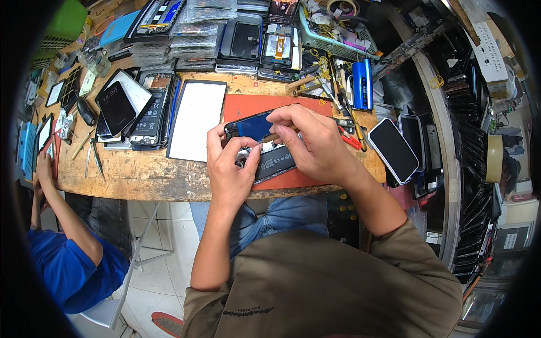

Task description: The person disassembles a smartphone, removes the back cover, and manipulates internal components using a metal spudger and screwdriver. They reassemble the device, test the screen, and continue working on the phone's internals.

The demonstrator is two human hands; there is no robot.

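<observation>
An opened smartphone lies on the red-orange mat (242,103) in front of me. Its raised screen panel (248,127), dark with a blue sheen, stands at the far side. The phone body with its black battery (276,163) is nearer me. My left hand (230,166) is closed over the body's left end, thumb and forefinger pinched together; what they grip is hidden. From the right, my right hand (315,141) closes round a slim brown-handled tool (271,137). Its tip points toward my left fingertips, and its kind cannot be made out.
A white panel (196,121) lies left of the mat, beside stacked phones (116,109). Bubble-wrapped packs (197,42) and a teal basket (321,36) stand behind. Red-handled pliers (349,138) and a phone (393,150) lie right. A blue-sleeved person (76,265) works at left.
</observation>
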